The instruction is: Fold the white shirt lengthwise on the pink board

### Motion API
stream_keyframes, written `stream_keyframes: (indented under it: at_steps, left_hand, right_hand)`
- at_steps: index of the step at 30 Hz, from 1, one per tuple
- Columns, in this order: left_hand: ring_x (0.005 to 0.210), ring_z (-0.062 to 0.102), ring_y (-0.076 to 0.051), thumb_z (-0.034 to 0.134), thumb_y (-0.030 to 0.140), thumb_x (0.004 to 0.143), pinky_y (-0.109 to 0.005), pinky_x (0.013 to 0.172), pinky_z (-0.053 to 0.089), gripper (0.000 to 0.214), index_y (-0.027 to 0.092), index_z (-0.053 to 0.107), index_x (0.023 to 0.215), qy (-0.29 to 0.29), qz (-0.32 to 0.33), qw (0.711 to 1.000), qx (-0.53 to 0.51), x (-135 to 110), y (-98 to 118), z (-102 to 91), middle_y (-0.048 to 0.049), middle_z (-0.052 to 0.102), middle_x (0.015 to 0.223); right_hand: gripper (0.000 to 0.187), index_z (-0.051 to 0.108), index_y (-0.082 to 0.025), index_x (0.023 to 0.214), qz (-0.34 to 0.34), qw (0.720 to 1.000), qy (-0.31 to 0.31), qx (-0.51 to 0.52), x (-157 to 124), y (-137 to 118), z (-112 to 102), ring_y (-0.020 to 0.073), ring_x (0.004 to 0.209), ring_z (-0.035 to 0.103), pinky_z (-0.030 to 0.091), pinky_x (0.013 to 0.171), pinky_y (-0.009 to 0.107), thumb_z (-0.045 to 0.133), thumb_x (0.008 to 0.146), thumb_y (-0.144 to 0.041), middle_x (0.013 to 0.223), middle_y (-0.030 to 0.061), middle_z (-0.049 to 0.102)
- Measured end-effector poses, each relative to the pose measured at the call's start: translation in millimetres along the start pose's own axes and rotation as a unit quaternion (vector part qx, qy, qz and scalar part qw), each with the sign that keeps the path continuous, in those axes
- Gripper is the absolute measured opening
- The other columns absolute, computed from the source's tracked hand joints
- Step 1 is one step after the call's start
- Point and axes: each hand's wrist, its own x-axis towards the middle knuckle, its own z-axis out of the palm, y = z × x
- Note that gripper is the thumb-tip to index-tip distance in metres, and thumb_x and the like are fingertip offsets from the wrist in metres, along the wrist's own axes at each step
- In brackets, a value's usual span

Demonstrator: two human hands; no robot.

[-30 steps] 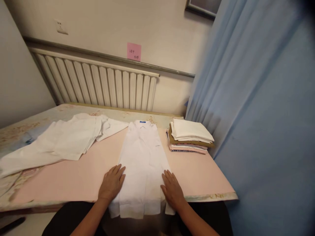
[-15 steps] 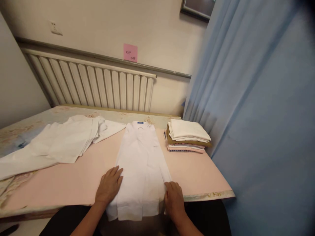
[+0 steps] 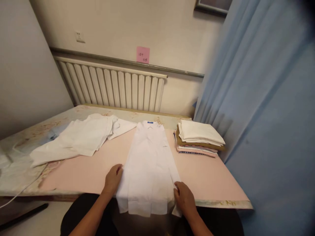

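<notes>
A white shirt [image 3: 149, 164] with a blue collar label lies lengthwise before me, collar away and hem hanging over the near edge of the table. My left hand [image 3: 113, 177] is at its left side, fingers curled in a pinch on the cloth edge. On the right side, my right hand [image 3: 185, 198] has thumb and fingers closed on the shirt's edge near the cuff. To the left lies a second white garment [image 3: 78, 136], spread loosely with a sleeve reaching toward the shirt's collar.
A stack of folded cloths [image 3: 200, 134] stands to the right of the shirt. Under everything is a pink cover [image 3: 86, 177] over a floral one. A radiator [image 3: 118, 87] runs along the back wall, and a blue curtain [image 3: 265, 108] hangs at the right. A white cable [image 3: 27, 186] trails at the left.
My left fingers, spread along the shirt's left edge before, are now curled onto it. My right hand stays at the right edge. The camera view has turned slightly left.
</notes>
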Motion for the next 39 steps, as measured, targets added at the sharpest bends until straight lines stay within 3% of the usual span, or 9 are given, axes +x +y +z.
stream_keyframes:
  at_steps: [4,9,15,20,24,27,30,34,39]
  left_hand:
    - [0.088,0.065,-0.019,0.042,0.033,0.082,-0.034,0.082,0.051,0.029,0.019,0.065,0.095,-0.019,-0.007,1.000,0.007,-24,7,-4.5,-0.0043,0.070,0.094]
    - [0.089,0.064,-0.021,0.042,0.036,0.082,-0.038,0.085,0.051,0.027,0.021,0.062,0.092,0.011,0.010,1.000,-0.015,-65,12,-2.6,-0.0050,0.067,0.095]
    - [0.092,0.064,-0.024,0.045,0.048,0.079,-0.038,0.084,0.052,0.037,0.020,0.060,0.099,0.047,-0.093,0.993,-0.061,-113,3,-1.3,-0.0076,0.066,0.099]
    - [0.098,0.064,-0.028,0.049,0.055,0.073,-0.042,0.092,0.049,0.045,0.020,0.062,0.098,-0.055,-0.146,0.982,-0.110,-141,-12,22.4,-0.0084,0.068,0.102]
    - [0.108,0.062,-0.030,0.062,0.055,0.063,-0.042,0.098,0.047,0.056,0.016,0.061,0.103,-0.104,-0.193,0.954,-0.207,-141,-18,46.8,-0.0127,0.068,0.111]
    - [0.100,0.066,-0.029,0.069,0.055,0.058,-0.038,0.089,0.051,0.054,0.017,0.063,0.095,-0.126,-0.220,0.918,-0.305,-134,-13,51.7,-0.0120,0.071,0.102]
    - [0.084,0.069,-0.027,0.067,0.060,0.060,-0.036,0.076,0.054,0.051,0.016,0.064,0.087,-0.167,-0.226,0.898,-0.339,-131,-1,44.7,-0.0082,0.072,0.085]
    - [0.091,0.067,-0.028,0.059,0.058,0.068,-0.037,0.081,0.053,0.049,0.015,0.065,0.090,-0.157,-0.170,0.928,-0.292,-134,23,33.1,-0.0070,0.073,0.089]
    - [0.096,0.065,-0.029,0.042,0.040,0.081,-0.044,0.090,0.049,0.041,0.011,0.064,0.099,-0.110,-0.093,0.980,-0.136,-135,65,36.6,-0.0147,0.071,0.097]
  right_hand:
    - [0.028,0.065,-0.019,0.101,0.000,1.000,0.002,-0.006,-2,1,2,0.0235,0.089,0.062,0.047,0.081,0.034,0.043,0.083,-0.018,0.092,0.0085,0.066]
    - [0.030,0.064,-0.017,0.105,-0.005,1.000,-0.013,-0.002,-2,2,-1,0.0241,0.092,0.061,0.046,0.085,0.035,0.043,0.084,-0.019,0.094,0.0093,0.066]
    - [0.030,0.064,-0.017,0.104,-0.004,1.000,-0.008,0.014,-2,0,-3,0.0233,0.094,0.061,0.046,0.087,0.035,0.044,0.082,-0.017,0.096,0.0092,0.065]
    - [0.025,0.063,-0.017,0.103,-0.017,0.999,-0.013,0.044,-1,1,-9,0.0213,0.083,0.059,0.046,0.080,0.033,0.050,0.083,-0.022,0.087,0.0063,0.062]
    - [0.019,0.065,-0.018,0.097,-0.014,0.993,-0.043,0.107,0,5,-17,0.0180,0.073,0.056,0.045,0.071,0.030,0.055,0.083,-0.028,0.077,0.0022,0.058]
    - [0.018,0.065,-0.020,0.094,-0.006,0.987,-0.055,0.154,1,7,-21,0.0163,0.070,0.055,0.044,0.069,0.028,0.054,0.084,-0.028,0.075,0.0010,0.057]
    - [0.018,0.066,-0.020,0.094,0.001,0.983,-0.058,0.173,1,9,-22,0.0158,0.069,0.055,0.044,0.069,0.028,0.053,0.083,-0.026,0.075,0.0006,0.056]
    - [0.020,0.066,-0.019,0.094,0.005,0.984,-0.063,0.165,1,9,-20,0.0162,0.069,0.055,0.043,0.068,0.028,0.051,0.081,-0.024,0.075,0.0009,0.056]
    - [0.022,0.066,-0.019,0.094,0.007,0.985,-0.072,0.157,1,10,-18,0.0166,0.068,0.056,0.043,0.067,0.028,0.050,0.080,-0.024,0.074,0.0009,0.057]
